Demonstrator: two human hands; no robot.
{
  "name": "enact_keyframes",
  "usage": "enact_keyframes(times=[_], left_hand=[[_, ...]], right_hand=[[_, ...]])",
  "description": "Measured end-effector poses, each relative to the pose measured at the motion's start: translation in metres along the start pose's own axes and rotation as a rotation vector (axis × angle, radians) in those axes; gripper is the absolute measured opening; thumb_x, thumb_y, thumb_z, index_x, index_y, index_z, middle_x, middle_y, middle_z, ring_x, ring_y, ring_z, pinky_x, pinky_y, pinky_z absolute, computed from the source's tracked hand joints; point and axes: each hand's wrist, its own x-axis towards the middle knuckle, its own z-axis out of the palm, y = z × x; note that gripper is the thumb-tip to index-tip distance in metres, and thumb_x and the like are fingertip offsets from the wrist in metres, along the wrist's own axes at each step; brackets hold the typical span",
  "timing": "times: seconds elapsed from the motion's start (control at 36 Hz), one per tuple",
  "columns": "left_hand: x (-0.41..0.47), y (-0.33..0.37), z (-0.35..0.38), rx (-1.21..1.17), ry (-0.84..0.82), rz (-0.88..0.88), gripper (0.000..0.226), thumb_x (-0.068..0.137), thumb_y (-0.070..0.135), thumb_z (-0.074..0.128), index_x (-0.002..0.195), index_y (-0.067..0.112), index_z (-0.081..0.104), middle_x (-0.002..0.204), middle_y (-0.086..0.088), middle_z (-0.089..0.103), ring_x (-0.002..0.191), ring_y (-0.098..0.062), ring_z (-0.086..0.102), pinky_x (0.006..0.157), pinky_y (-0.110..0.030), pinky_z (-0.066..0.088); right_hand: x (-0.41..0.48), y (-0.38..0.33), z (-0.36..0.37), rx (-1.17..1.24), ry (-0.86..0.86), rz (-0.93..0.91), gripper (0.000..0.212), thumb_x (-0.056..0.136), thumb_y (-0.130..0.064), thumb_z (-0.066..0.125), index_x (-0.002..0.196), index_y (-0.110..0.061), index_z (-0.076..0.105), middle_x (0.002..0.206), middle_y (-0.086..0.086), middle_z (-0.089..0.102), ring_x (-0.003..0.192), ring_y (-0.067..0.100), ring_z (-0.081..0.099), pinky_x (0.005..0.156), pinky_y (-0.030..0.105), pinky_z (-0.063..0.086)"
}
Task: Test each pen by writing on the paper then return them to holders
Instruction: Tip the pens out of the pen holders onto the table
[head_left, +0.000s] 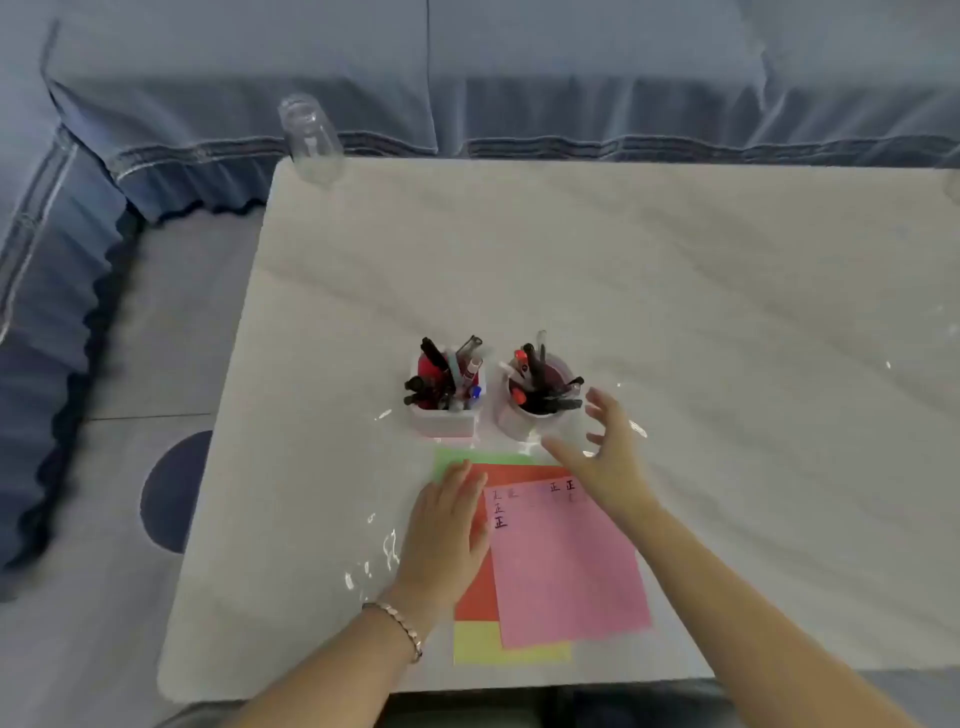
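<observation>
**At a pale worktop, an empty hand nears a pot of pens**

Seen from above, a pale marbled worktop (727, 312) carries two white pen holders side by side. The square holder (447, 415) stands on the left and the round holder (517, 422) on the right. Both are crowded with pens (540, 382), mostly black and red, leaning at loose angles. Just in front of the holders lies a fanned stack of coloured sheets (475, 592). The pink paper (566, 571) is on top, with orange, green and yellow showing beneath. A few small handwritten test marks (500, 522) sit along the pink sheet's top edge.

The left hand (447, 535), with a bracelet (400, 623) on its wrist, lies flat on the stack's left edge, fingers (457, 486) straight and pressing down. The right hand (610, 462) hovers just beside the round holder, its fingers spread and slightly curved, grasping nothing. No pen lies outside the holders.

The step in hand appears to be picking the next pen from the round holder. To do it well, pinch a single barrel near its top and lift straight up, so neighbouring pens are not dragged out and the holder is not tipped. Choose one not yet tried; which those are cannot be told. The left palm should pin the sheets while the pen writes in the blank space below the marks.
</observation>
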Motion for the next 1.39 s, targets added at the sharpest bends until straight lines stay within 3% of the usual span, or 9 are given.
enact_keyframes(times=[0.14, 0.25, 0.42, 0.67, 0.92, 1.11, 1.28, 1.33, 1.39], left_hand=[[0.016, -0.035, 0.045, 0.076, 0.061, 0.14, 0.049, 0.099, 0.044, 0.019, 0.135, 0.017, 0.037, 0.142, -0.008, 0.044, 0.133, -0.025, 0.033, 0.11, -0.04, 0.017], [0.018, -0.042, 0.06, 0.116, 0.185, 0.213, 0.05, 0.096, 0.043, 0.028, 0.134, 0.017, 0.046, 0.144, -0.007, 0.042, 0.136, -0.022, 0.029, 0.109, -0.041, 0.019], [0.018, -0.044, 0.067, 0.091, 0.255, 0.229, 0.051, 0.088, 0.042, 0.039, 0.132, 0.019, 0.052, 0.143, -0.003, 0.043, 0.136, -0.018, 0.029, 0.111, -0.037, 0.017], [0.018, -0.044, 0.067, 0.114, 0.269, 0.21, 0.052, 0.087, 0.046, 0.036, 0.128, 0.021, 0.056, 0.139, -0.001, 0.049, 0.132, -0.016, 0.035, 0.11, -0.032, 0.013], [0.019, -0.044, 0.068, 0.117, 0.339, 0.208, 0.052, 0.083, 0.045, 0.037, 0.118, 0.018, 0.064, 0.127, -0.003, 0.06, 0.118, -0.022, 0.056, 0.101, -0.033, 0.024], [0.02, -0.005, 0.039, -0.381, 0.468, 0.264, 0.055, 0.084, 0.041, 0.037, 0.129, 0.012, 0.049, 0.134, -0.004, 0.045, 0.124, -0.015, 0.035, 0.106, -0.021, 0.019], [0.061, 0.06, 0.008, -0.957, 0.21, 0.325, 0.065, 0.09, 0.029, 0.058, 0.137, 0.042, 0.013, 0.146, 0.015, 0.016, 0.126, 0.013, 0.026, 0.103, -0.016, 0.028], [0.082, 0.074, 0.008, -0.953, 0.152, 0.336, 0.081, 0.087, 0.031, 0.063, 0.143, 0.039, 0.005, 0.151, 0.014, 0.004, 0.135, 0.007, 0.016, 0.109, -0.019, 0.024], [0.099, 0.082, 0.013, -0.869, 0.104, 0.378, 0.091, 0.085, 0.026, 0.066, 0.146, 0.034, -0.001, 0.151, 0.013, -0.006, 0.125, 0.025, 0.007, 0.102, -0.004, 0.019]], right_hand=[[0.035, 0.017, 0.022, 0.069, 0.017, -0.147, 0.096, 0.059, -0.021, 0.085, 0.136, -0.022, 0.028, 0.122, -0.022, 0.043, 0.119, 0.005, 0.044, 0.1, 0.018, 0.034], [0.047, 0.023, 0.032, 0.135, 0.006, -0.287, 0.088, 0.061, 0.001, 0.082, 0.127, -0.023, 0.028, 0.113, -0.026, 0.046, 0.101, -0.024, 0.046, 0.082, -0.004, 0.032], [0.05, 0.03, 0.039, 0.157, 0.099, -0.338, 0.084, 0.055, -0.013, 0.088, 0.119, -0.021, 0.034, 0.108, -0.019, 0.052, 0.095, -0.019, 0.052, 0.082, 0.002, 0.039], [0.015, 0.035, 0.001, 0.058, 0.161, -0.475, 0.077, 0.054, 0.009, 0.082, 0.112, -0.014, 0.038, 0.102, -0.018, 0.05, 0.086, -0.025, 0.05, 0.074, -0.002, 0.036], [-0.036, 0.045, -0.034, -0.103, 0.171, -0.374, 0.079, 0.044, -0.032, 0.083, 0.114, -0.03, 0.047, 0.107, -0.021, 0.06, 0.104, 0.0, 0.058, 0.088, 0.025, 0.046], [-0.039, 0.026, -0.065, -0.554, 0.224, -0.422, 0.084, 0.054, -0.026, 0.084, 0.127, -0.027, 0.044, 0.11, -0.017, 0.045, 0.115, 0.014, 0.042, 0.098, 0.028, 0.03], [-0.005, 0.021, -0.079, -0.876, 0.284, -0.6, 0.075, 0.054, -0.033, 0.076, 0.124, -0.023, 0.052, 0.117, -0.001, 0.056, 0.116, 0.024, 0.047, 0.091, 0.024, 0.019], [0.01, 0.026, -0.08, -0.982, 0.312, -0.673, 0.071, 0.052, -0.032, 0.072, 0.12, -0.021, 0.055, 0.111, 0.001, 0.059, 0.11, 0.027, 0.053, 0.091, 0.027, 0.021], [0.022, 0.028, -0.079, -1.046, 0.305, -0.691, 0.066, 0.05, -0.03, 0.069, 0.115, -0.022, 0.057, 0.107, 0.001, 0.06, 0.104, 0.027, 0.055, 0.089, 0.03, 0.024]])
